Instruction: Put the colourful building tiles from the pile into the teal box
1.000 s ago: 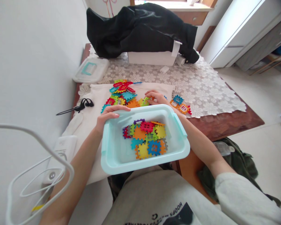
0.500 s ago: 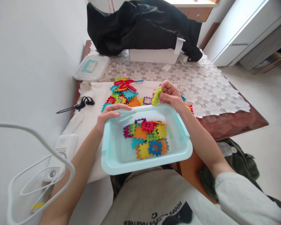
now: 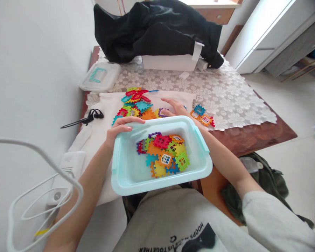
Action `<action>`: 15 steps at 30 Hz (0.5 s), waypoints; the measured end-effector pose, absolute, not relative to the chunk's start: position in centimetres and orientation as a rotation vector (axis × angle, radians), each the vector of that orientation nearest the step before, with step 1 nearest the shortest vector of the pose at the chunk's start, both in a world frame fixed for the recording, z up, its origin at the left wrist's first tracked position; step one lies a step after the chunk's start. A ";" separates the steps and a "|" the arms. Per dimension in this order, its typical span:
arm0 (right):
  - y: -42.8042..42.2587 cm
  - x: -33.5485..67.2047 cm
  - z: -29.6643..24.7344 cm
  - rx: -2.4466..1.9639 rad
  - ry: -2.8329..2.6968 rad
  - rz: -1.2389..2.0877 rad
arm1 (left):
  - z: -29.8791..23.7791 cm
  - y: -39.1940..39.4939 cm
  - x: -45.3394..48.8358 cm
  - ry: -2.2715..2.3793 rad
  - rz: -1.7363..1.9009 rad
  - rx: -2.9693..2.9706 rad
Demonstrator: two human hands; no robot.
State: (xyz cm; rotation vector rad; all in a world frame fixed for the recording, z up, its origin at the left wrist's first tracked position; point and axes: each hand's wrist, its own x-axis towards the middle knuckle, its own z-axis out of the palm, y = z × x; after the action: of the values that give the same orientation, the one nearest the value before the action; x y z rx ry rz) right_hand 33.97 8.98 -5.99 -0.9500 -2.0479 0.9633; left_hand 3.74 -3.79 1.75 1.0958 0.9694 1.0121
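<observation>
My left hand (image 3: pixel 120 127) grips the far left rim of a pale turquoise plastic tub (image 3: pixel 131 178), its fingers over the edge. Inside the tub lie several colourful interlocking plastic tiles, among them a green window tile (image 3: pixel 182 161) and an orange one with a white window (image 3: pixel 166 159). Beyond the far rim, my right hand (image 3: pixel 175 107) reaches over the cloth with fingers stretched apart and nothing visible in them. Its fingertips are near a purple tile (image 3: pixel 162 112). A heap of mixed tiles (image 3: pixel 138 99) spreads to the left of that hand.
More tiles (image 3: pixel 203 115) lie right of my right forearm on the lace tablecloth (image 3: pixel 241 101). A white cloth (image 3: pixel 105 108) carries black earphones (image 3: pixel 93 115). At the back left rests a clear lid (image 3: pixel 101 77); a black cover (image 3: pixel 157 31) drapes a white box (image 3: pixel 168 63).
The green tile and an orange white-window tile now lie in the tub, released from my right hand. That hand has opened and shifted left and slightly down. My left hand keeps its grip.
</observation>
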 end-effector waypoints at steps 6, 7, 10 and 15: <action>9.1 34.1 -8.1 -0.852 -2.544 0.697 | 1.6 -3.8 3.7 0.915 1.029 1.086; 9.0 34.2 -8.0 -0.842 -2.542 0.687 | 1.6 -3.8 3.7 0.914 1.026 1.090; 8.9 34.3 -7.7 -0.822 -2.505 0.668 | 1.6 -3.8 3.7 0.911 1.013 1.088; 9.3 34.1 -7.7 -0.913 -2.539 0.596 | 1.3 -3.7 3.5 0.915 1.020 1.102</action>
State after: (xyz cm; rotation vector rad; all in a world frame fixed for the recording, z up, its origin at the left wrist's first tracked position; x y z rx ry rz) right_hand 34.10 9.29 -7.72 -0.9129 -2.5389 0.5958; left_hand 3.49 -3.74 1.33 1.1022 0.9152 1.0196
